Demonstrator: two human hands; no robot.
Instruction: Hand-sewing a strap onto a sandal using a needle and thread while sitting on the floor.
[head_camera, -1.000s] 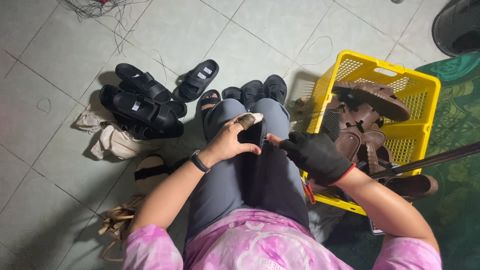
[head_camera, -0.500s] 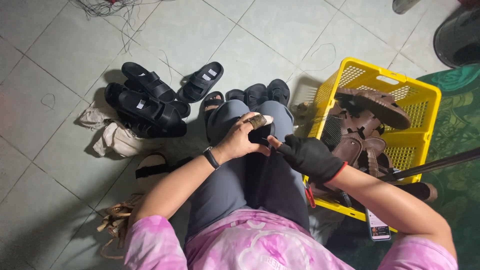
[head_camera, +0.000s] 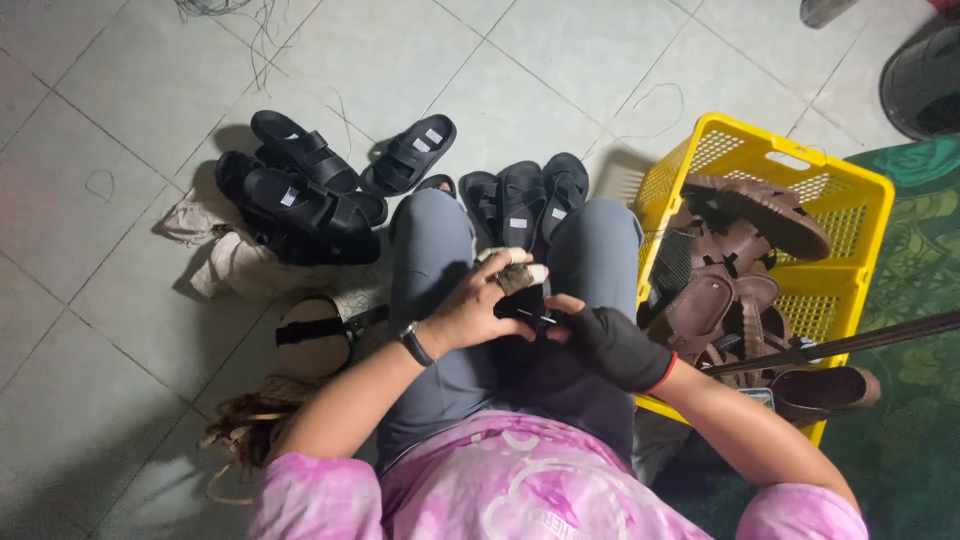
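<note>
I sit on a tiled floor with my knees up, in grey trousers. My left hand (head_camera: 480, 305), bare with tape on two fingers and a black wristband, grips a black sandal (head_camera: 527, 302) held between my knees. My right hand (head_camera: 612, 345), in a black fingerless glove, holds the same sandal from the right side. Most of the sandal is hidden under my hands.
Black sandals (head_camera: 300, 185) lie piled on the floor at left, more black sandals (head_camera: 525, 190) by my feet. A yellow plastic crate (head_camera: 850, 200) at right holds brown sandals (head_camera: 750, 215). A dark rod (head_camera: 860, 340) crosses the crate. Rags (head_camera: 225, 265) and a beige sandal (head_camera: 310, 335) lie left.
The view has shifted slightly. My hands have drawn a little closer to my body, still on the black sandal between my knees.
</note>
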